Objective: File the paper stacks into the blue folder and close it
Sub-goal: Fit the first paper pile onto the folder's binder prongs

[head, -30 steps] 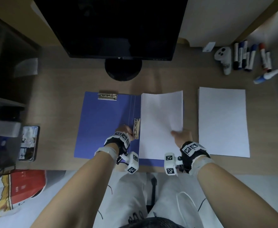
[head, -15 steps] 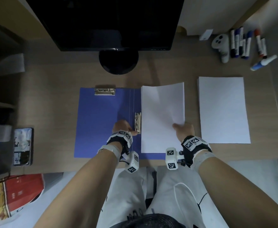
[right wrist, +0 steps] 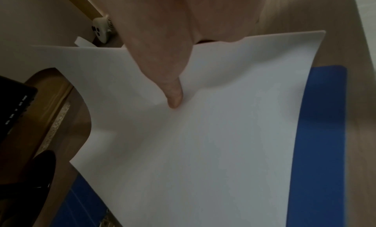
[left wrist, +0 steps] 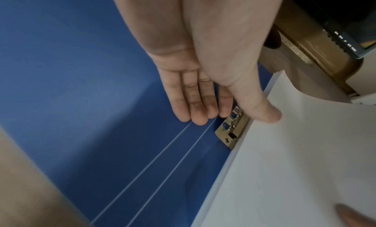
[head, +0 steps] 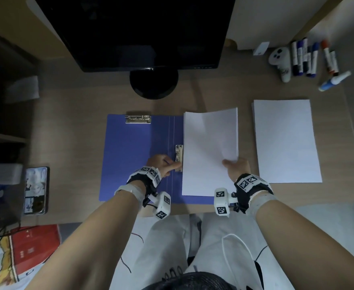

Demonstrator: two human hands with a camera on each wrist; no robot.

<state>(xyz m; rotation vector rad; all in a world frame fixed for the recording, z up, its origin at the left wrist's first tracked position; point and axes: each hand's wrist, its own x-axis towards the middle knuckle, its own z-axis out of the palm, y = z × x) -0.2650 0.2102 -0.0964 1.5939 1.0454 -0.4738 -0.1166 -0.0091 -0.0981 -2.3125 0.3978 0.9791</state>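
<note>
here right hand (head: 237, 167) pinches paper stack (head: 209, 151).

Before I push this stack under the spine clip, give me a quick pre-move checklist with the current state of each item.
1. Folder open and flat on the desk: ok.
2. Right hand grips the stack, thumb on top at its right edge: ok.
3. Left hand on the spine clip, thumb on its near end: ok.
4. Clip lifted enough to admit paper: cannot tell.
5. Stack's left edge lined up along the clip: ok; whether it is under the clip: cannot tell.
6. Stack lying flat: not ok, its far end bows upward.
7. Second stack still on the desk, right of the folder: not ok, not filed yet.
</note>
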